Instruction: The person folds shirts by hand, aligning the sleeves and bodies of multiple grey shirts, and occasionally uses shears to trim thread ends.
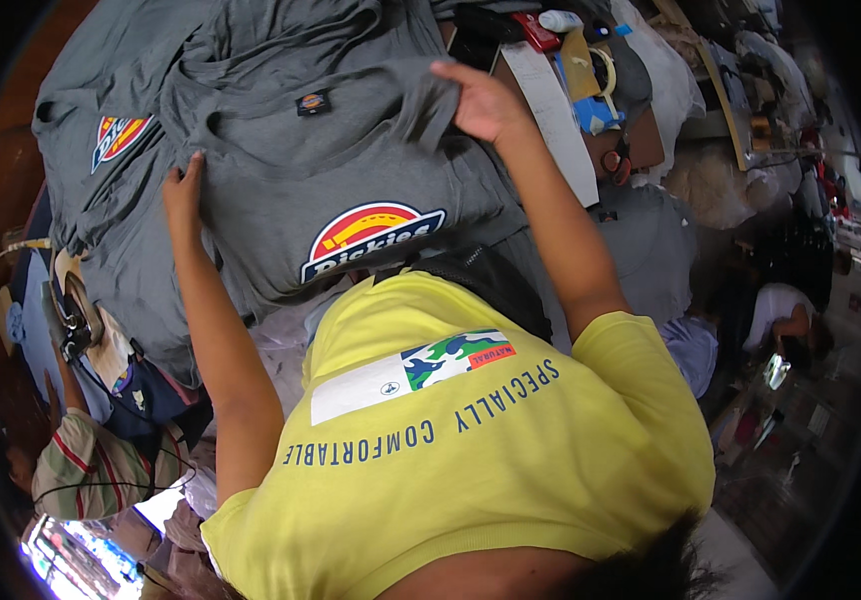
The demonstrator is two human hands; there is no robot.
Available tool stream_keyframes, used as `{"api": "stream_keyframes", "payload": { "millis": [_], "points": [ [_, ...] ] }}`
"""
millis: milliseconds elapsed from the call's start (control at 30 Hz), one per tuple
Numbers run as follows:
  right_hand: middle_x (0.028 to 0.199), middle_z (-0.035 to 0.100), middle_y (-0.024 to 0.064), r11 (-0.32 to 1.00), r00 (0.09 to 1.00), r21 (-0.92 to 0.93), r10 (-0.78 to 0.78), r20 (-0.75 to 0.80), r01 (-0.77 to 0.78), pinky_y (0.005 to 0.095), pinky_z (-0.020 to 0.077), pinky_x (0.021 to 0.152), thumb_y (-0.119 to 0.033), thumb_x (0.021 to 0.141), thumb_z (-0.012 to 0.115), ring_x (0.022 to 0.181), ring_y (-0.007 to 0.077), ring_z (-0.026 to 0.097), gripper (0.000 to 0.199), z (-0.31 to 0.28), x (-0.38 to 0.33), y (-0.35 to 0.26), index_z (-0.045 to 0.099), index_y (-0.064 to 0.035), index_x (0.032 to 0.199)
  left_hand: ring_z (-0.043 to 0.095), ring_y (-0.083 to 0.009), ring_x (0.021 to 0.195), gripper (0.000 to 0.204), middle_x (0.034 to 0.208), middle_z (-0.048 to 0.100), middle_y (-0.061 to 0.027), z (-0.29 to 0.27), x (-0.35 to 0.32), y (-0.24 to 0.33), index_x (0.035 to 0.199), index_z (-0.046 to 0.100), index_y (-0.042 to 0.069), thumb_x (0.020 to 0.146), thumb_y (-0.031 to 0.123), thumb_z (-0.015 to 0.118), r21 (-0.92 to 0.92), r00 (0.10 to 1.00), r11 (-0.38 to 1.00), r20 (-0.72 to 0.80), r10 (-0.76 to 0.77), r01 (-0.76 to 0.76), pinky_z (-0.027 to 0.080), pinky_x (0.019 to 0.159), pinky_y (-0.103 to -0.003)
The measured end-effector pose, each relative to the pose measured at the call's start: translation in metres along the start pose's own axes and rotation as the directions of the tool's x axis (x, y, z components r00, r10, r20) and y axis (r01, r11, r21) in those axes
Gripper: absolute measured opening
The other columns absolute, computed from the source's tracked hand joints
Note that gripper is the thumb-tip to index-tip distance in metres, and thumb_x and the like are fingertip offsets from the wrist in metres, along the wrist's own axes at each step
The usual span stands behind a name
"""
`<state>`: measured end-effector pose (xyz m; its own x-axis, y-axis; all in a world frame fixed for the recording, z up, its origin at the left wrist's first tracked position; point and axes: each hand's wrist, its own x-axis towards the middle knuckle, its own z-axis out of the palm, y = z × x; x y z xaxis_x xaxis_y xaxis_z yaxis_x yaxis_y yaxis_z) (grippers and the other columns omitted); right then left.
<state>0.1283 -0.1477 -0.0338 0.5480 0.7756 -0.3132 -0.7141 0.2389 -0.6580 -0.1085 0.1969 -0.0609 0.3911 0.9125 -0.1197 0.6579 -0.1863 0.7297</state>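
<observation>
T-shirt (281, 190) spread before us, both hands on it

Just past our yellow top (471, 430), the T-shirt lies among other grey garments (131, 235), its neck opening away from us. Its cloth is plain grey and wrinkled, with a half-round badge print (376, 238) in red, yellow, white and dark blue toward us. Our left hand (184, 195) rests at its left side, thumb and fingers parted; we cannot tell whether it grips cloth. Farther up, a small dark label (313, 102) sits inside the neck, and our right hand (489, 102) pinches fabric near the right shoulder. To the right we see scissors (619, 160), a long paper strip (551, 120) and a tape roll (606, 75). Beyond is translucent plastic bagging (673, 75), its contents too blurred to name.
</observation>
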Motion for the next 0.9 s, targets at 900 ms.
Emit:
{"api": "stream_keyframes", "payload": {
  "millis": [900],
  "points": [
    [0.103, 0.058, 0.014, 0.963, 0.956, 0.011, -0.265, -0.129, 0.269, 0.0342, 0.04, 0.089, -0.012, 0.084, 0.053, 0.098, 0.0213, 0.055, 0.025, -0.011, -0.16, -0.08, 0.053, 0.0033, 0.103, 0.051, -0.0327, 0.104, 0.041, 0.111, 0.053, -0.0197, -0.15, -0.149, -0.042, 0.11, 0.05, -0.006, 0.084, 0.026, 0.045, -0.965, 0.828, 0.175, 0.258, 0.497, 0.196, 0.032, 0.096, -0.047]
  ]
}}
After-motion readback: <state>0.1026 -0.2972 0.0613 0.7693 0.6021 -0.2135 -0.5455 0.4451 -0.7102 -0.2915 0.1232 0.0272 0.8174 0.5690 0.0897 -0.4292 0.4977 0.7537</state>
